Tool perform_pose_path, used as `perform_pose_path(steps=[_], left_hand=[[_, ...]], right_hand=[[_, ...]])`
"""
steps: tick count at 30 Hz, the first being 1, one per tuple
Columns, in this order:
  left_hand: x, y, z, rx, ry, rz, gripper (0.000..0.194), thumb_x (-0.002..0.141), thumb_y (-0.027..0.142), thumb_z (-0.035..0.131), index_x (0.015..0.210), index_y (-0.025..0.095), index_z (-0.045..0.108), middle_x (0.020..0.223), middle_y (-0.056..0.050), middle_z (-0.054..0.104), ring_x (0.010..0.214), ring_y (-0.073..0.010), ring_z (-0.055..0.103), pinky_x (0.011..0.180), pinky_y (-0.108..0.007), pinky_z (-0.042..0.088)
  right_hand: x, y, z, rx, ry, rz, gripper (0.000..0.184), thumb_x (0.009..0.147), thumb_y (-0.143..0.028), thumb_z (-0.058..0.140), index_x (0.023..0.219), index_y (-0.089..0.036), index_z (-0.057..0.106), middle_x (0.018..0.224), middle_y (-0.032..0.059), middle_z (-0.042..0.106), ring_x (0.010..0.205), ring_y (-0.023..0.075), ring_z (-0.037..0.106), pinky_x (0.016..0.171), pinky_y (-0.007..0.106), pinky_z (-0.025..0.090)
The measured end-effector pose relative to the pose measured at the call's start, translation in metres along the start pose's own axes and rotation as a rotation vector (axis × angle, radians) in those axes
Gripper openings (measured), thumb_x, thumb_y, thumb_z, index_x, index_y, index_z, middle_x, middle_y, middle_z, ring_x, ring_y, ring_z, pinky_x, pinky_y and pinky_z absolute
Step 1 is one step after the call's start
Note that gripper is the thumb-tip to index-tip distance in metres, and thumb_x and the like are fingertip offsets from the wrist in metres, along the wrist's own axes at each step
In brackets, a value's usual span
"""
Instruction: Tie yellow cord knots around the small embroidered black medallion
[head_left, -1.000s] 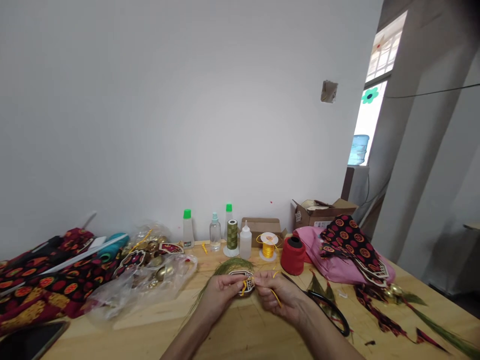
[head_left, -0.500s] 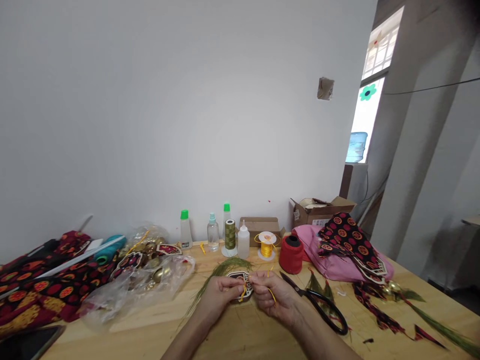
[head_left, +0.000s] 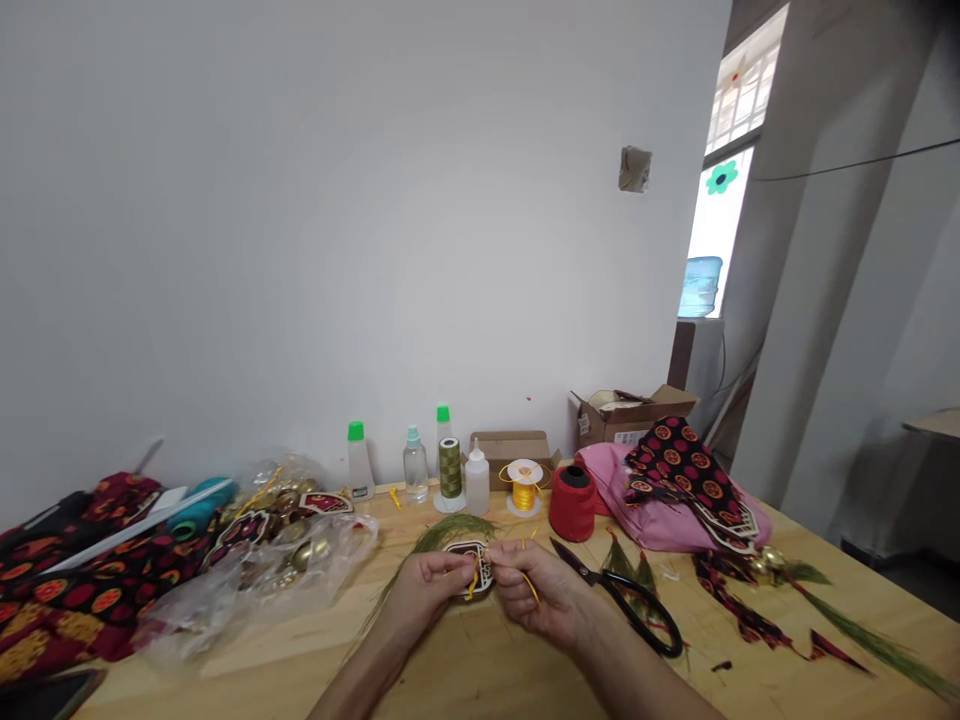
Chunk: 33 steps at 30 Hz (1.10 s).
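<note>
At the middle front of the table, a dark wooden tag with a pale patterned border lies between my two hands. My left hand pinches the tag's left side, its thumb by a yellow cord. Closed at the tag's upper right, my right hand grips yellow cord, and a loop of it hangs over the fingers. Green tassel threads spread behind the tag and down past my left wrist. Black-handled scissors lie just right of my right hand.
Behind my hands stand a squeeze bottle, a spool of yellow cord and a red thread cone. Plastic bags with gold bells and patterned cloth lie left. Pink cloth and fabric strips lie right.
The whole view has shifted slightly, so things sit further left in the picture. Both hands keep nearly the same hold on the tag and cord.
</note>
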<state>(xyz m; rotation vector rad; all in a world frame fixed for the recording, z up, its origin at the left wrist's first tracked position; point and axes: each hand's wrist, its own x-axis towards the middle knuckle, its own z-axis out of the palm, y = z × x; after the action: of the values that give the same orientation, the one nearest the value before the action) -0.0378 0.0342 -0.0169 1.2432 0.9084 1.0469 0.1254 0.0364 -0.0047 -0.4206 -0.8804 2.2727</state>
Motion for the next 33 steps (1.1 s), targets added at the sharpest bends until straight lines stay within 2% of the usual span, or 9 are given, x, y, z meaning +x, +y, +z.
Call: perform_pose_path(steps=[3,8,14,20,24,28,33], left_hand=[[0.0,-0.002,-0.001,0.042,0.008,-0.002,0.025,0.053,0.031,0.068,0.066,0.01,0.067,0.066,-0.007,0.068,0.059,-0.0143,0.056,0.06,-0.023,0.04],[0.001,-0.004,-0.002,0.06,0.02,0.009,0.025,0.052,0.031,0.068,0.064,0.009,0.067,0.066,-0.007,0.068,0.059,-0.0149,0.056,0.06,-0.024,0.04],[-0.003,0.005,0.0,-0.05,-0.094,-0.027,0.034,0.05,0.028,0.07,0.08,0.011,0.066,0.078,-0.008,0.068,0.068,-0.0162,0.058,0.068,-0.026,0.041],[-0.001,-0.002,-0.003,0.038,0.0,-0.011,0.028,0.053,0.032,0.068,0.07,0.01,0.068,0.068,-0.007,0.068,0.059,-0.0147,0.056,0.061,-0.024,0.04],[-0.002,-0.002,-0.003,0.079,-0.02,0.019,0.026,0.056,0.032,0.066,0.07,0.01,0.069,0.069,-0.007,0.069,0.061,-0.0153,0.055,0.061,-0.024,0.04],[-0.006,0.004,0.001,0.173,-0.009,0.056,0.023,0.058,0.031,0.064,0.068,0.011,0.07,0.058,-0.003,0.068,0.054,-0.0131,0.053,0.054,-0.021,0.038],[-0.008,0.009,0.008,0.18,0.019,0.081,0.023,0.059,0.031,0.063,0.069,0.012,0.069,0.062,-0.004,0.069,0.055,-0.0138,0.055,0.056,-0.021,0.04]], right_hand=[[0.001,0.002,0.0,-0.023,-0.029,-0.03,0.008,0.07,-0.014,0.052,0.064,-0.011,0.047,0.036,-0.0107,0.03,0.028,-0.0006,0.013,0.029,0.012,0.007],[0.004,0.002,-0.001,-0.044,0.027,-0.064,0.009,0.068,-0.014,0.054,0.063,-0.012,0.046,0.035,-0.0104,0.032,0.028,-0.001,0.012,0.029,0.012,0.006],[0.002,-0.001,-0.002,-0.028,0.026,-0.062,0.011,0.071,-0.015,0.052,0.062,-0.013,0.046,0.036,-0.0102,0.031,0.029,-0.0001,0.012,0.029,0.012,0.007],[0.003,-0.001,-0.008,0.056,0.064,0.013,0.011,0.073,-0.013,0.048,0.062,-0.013,0.046,0.035,-0.0099,0.03,0.028,0.0002,0.015,0.029,0.012,0.007],[0.003,-0.001,-0.009,0.092,0.082,0.046,0.013,0.074,-0.012,0.045,0.06,-0.012,0.046,0.035,-0.0094,0.032,0.027,-0.0001,0.016,0.028,0.011,0.008],[0.005,0.0,-0.009,0.136,0.13,0.082,0.019,0.076,-0.011,0.039,0.058,-0.012,0.043,0.032,-0.0096,0.031,0.025,-0.0007,0.016,0.027,0.01,0.008],[0.007,0.002,-0.01,0.198,0.188,0.039,0.02,0.078,-0.011,0.033,0.06,-0.013,0.04,0.033,-0.0099,0.031,0.024,-0.0008,0.019,0.026,0.009,0.008]])
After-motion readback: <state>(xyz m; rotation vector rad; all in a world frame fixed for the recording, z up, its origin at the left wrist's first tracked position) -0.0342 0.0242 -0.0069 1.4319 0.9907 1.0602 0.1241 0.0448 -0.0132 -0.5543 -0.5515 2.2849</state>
